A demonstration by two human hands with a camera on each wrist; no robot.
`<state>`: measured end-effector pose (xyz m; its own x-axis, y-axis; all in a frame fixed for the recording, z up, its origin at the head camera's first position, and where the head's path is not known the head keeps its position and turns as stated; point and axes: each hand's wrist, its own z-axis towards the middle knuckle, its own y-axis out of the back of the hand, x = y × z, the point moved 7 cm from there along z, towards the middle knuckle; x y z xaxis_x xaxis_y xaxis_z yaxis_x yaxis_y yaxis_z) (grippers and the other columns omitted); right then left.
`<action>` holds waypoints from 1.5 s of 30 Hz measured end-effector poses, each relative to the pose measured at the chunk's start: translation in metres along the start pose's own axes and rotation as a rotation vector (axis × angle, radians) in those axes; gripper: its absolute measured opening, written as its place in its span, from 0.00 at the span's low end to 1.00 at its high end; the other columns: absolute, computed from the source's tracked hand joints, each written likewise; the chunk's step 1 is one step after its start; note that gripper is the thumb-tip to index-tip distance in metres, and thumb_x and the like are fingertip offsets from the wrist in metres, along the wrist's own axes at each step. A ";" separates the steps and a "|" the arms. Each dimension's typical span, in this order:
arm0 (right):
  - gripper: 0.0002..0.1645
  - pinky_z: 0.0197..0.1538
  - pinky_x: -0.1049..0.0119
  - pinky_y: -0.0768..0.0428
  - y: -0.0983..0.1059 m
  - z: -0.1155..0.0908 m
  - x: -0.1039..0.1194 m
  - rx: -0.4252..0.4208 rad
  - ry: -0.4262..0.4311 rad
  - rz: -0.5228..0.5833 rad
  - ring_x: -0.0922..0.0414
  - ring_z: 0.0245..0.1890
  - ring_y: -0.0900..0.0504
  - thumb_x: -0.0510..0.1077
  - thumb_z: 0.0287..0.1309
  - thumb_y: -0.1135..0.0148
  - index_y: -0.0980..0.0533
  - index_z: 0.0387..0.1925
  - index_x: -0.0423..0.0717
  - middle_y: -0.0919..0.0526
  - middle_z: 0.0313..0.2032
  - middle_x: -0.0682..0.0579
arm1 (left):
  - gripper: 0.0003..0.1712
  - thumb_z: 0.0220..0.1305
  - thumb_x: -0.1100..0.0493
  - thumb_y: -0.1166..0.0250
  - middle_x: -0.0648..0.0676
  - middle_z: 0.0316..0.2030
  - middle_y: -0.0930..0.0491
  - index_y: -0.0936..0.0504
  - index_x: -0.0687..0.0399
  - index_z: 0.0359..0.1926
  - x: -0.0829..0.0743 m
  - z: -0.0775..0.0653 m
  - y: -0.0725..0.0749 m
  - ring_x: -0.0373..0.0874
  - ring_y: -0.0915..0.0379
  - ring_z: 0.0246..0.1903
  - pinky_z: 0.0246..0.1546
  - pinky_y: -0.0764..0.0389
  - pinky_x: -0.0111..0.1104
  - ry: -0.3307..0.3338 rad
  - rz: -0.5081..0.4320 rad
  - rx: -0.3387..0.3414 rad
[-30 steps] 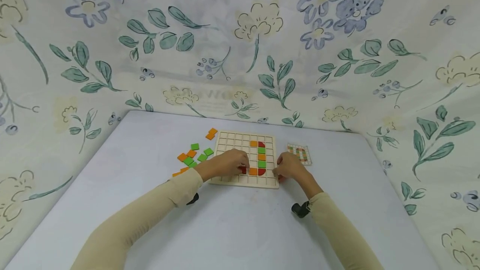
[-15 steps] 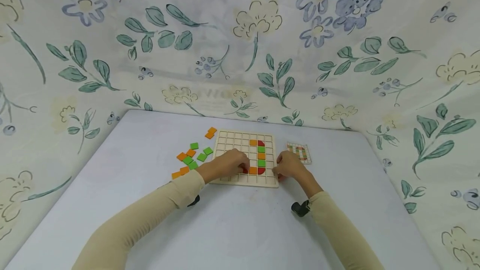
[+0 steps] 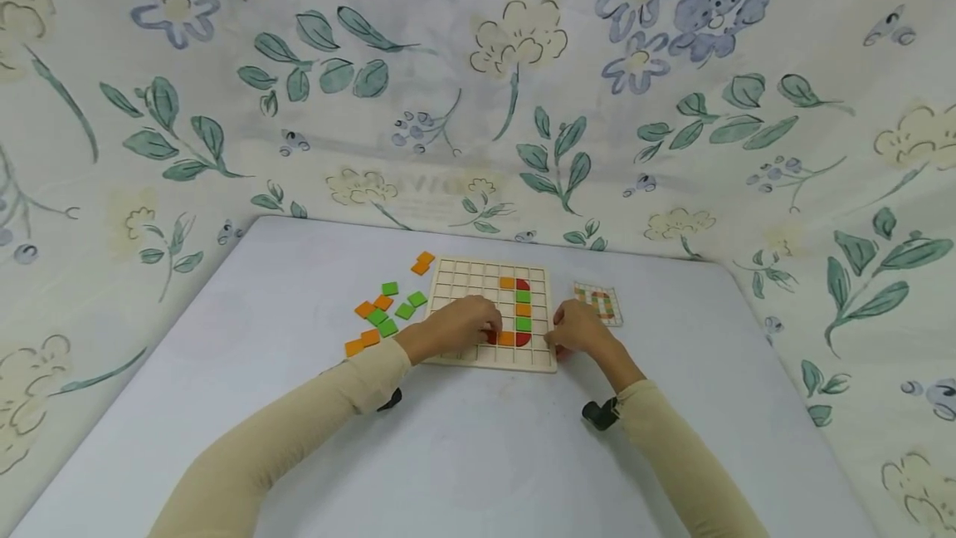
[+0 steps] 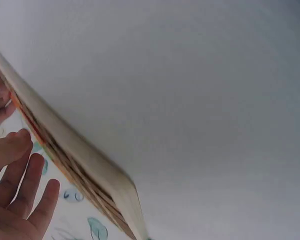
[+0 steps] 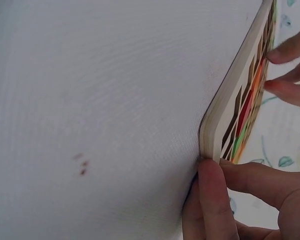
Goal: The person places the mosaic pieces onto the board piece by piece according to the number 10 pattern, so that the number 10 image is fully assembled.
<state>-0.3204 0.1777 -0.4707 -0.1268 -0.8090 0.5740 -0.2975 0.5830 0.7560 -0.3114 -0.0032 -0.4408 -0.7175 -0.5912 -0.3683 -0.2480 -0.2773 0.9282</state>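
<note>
A pale wooden grid board (image 3: 467, 271) lies on the table. On its right side, red quarter-round, orange and green tiles form a bracket shape; one is the green tile (image 3: 523, 324). My left hand (image 3: 465, 324) reaches over the board and pinches a red tile (image 3: 491, 338) beside the lower orange tile (image 3: 506, 339). That red tile is partly hidden by the fingertips. At the board's right edge, my right hand (image 3: 581, 329) grips the rim between thumb and fingers, plain in the right wrist view, where its thumb (image 5: 215, 192) presses the corner. A small red patch shows below this hand.
Loose green and orange tiles, among them a green one (image 3: 387, 327), lie left of the board. A printed pattern card (image 3: 608, 314) lies to its right, partly behind my right hand. The white table (image 3: 478, 455) meets a floral cloth (image 3: 418, 106) at the back.
My left hand has shifted slightly right with the red tile, bringing it up against the orange tile. My right hand keeps its grip on the board's edge.
</note>
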 end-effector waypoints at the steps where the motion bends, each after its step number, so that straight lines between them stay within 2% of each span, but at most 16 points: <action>1: 0.17 0.27 0.66 0.20 0.000 0.000 0.000 0.000 0.000 -0.001 0.55 0.19 0.17 0.39 0.53 0.29 0.26 0.39 0.33 0.20 0.26 0.45 | 0.10 0.61 0.68 0.34 0.50 0.41 0.18 0.15 0.56 0.44 0.002 -0.002 0.003 0.44 0.25 0.45 0.51 0.24 0.35 0.011 0.005 -0.005; 4: 0.17 0.28 0.66 0.19 -0.001 0.000 -0.002 0.002 0.001 -0.008 0.55 0.19 0.17 0.40 0.53 0.29 0.26 0.39 0.33 0.19 0.26 0.45 | 0.11 0.62 0.68 0.35 0.52 0.43 0.19 0.16 0.59 0.46 0.015 -0.011 0.018 0.47 0.25 0.47 0.51 0.24 0.37 0.048 0.019 -0.036; 8: 0.17 0.29 0.66 0.20 -0.001 0.001 -0.004 0.004 0.001 -0.017 0.56 0.19 0.17 0.40 0.53 0.29 0.26 0.39 0.34 0.19 0.25 0.46 | 0.13 0.60 0.70 0.35 0.55 0.45 0.21 0.17 0.61 0.47 0.045 -0.029 0.038 0.50 0.25 0.47 0.50 0.23 0.40 0.138 0.039 -0.055; 10: 0.17 0.29 0.66 0.21 -0.001 0.001 -0.006 0.004 -0.005 -0.021 0.56 0.19 0.18 0.40 0.52 0.29 0.26 0.38 0.34 0.20 0.26 0.46 | 0.14 0.60 0.70 0.34 0.56 0.46 0.21 0.17 0.61 0.48 0.061 -0.037 0.043 0.51 0.25 0.48 0.51 0.24 0.41 0.188 0.050 -0.044; 15: 0.16 0.29 0.65 0.21 0.001 -0.001 -0.007 -0.006 -0.006 -0.038 0.56 0.20 0.18 0.40 0.52 0.29 0.26 0.37 0.35 0.20 0.26 0.46 | 0.15 0.60 0.67 0.33 0.56 0.47 0.20 0.17 0.63 0.49 0.092 -0.046 0.040 0.50 0.26 0.48 0.52 0.24 0.41 0.304 0.033 0.025; 20: 0.16 0.28 0.66 0.20 -0.001 -0.001 -0.005 0.001 0.001 -0.011 0.56 0.19 0.17 0.39 0.52 0.29 0.26 0.38 0.34 0.20 0.25 0.45 | 0.14 0.59 0.66 0.31 0.56 0.43 0.19 0.16 0.64 0.47 0.107 -0.045 0.033 0.46 0.28 0.39 0.44 0.22 0.38 0.359 0.023 0.035; 27: 0.16 0.27 0.66 0.19 -0.002 0.000 -0.004 0.009 -0.007 0.012 0.55 0.19 0.17 0.38 0.52 0.29 0.27 0.38 0.34 0.19 0.24 0.45 | 0.21 0.56 0.75 0.35 0.59 0.49 0.20 0.19 0.66 0.53 0.112 -0.045 0.031 0.49 0.29 0.42 0.50 0.24 0.41 0.417 -0.036 0.047; 36: 0.16 0.27 0.66 0.19 -0.001 0.002 -0.002 0.001 0.009 0.008 0.55 0.19 0.17 0.38 0.53 0.30 0.27 0.38 0.34 0.19 0.24 0.45 | 0.20 0.55 0.71 0.32 0.59 0.49 0.19 0.18 0.65 0.52 0.116 -0.045 0.036 0.49 0.27 0.45 0.53 0.24 0.43 0.401 -0.038 -0.003; 40: 0.16 0.27 0.66 0.19 -0.002 0.002 -0.001 0.010 0.006 0.019 0.55 0.19 0.17 0.38 0.53 0.30 0.27 0.38 0.34 0.19 0.24 0.45 | 0.19 0.54 0.70 0.30 0.58 0.46 0.18 0.17 0.66 0.49 0.102 -0.039 0.042 0.49 0.24 0.45 0.51 0.23 0.43 0.334 -0.020 -0.051; 45: 0.17 0.27 0.66 0.19 -0.001 0.002 0.000 0.010 0.008 0.008 0.55 0.19 0.17 0.38 0.53 0.29 0.27 0.39 0.33 0.19 0.25 0.45 | 0.18 0.55 0.68 0.30 0.58 0.45 0.18 0.17 0.67 0.49 0.067 -0.020 0.035 0.49 0.23 0.45 0.49 0.22 0.40 0.213 -0.005 -0.057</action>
<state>-0.3215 0.1769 -0.4723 -0.1212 -0.8038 0.5824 -0.3057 0.5884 0.7485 -0.3552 -0.0679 -0.4337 -0.5610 -0.7347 -0.3814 -0.2099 -0.3195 0.9241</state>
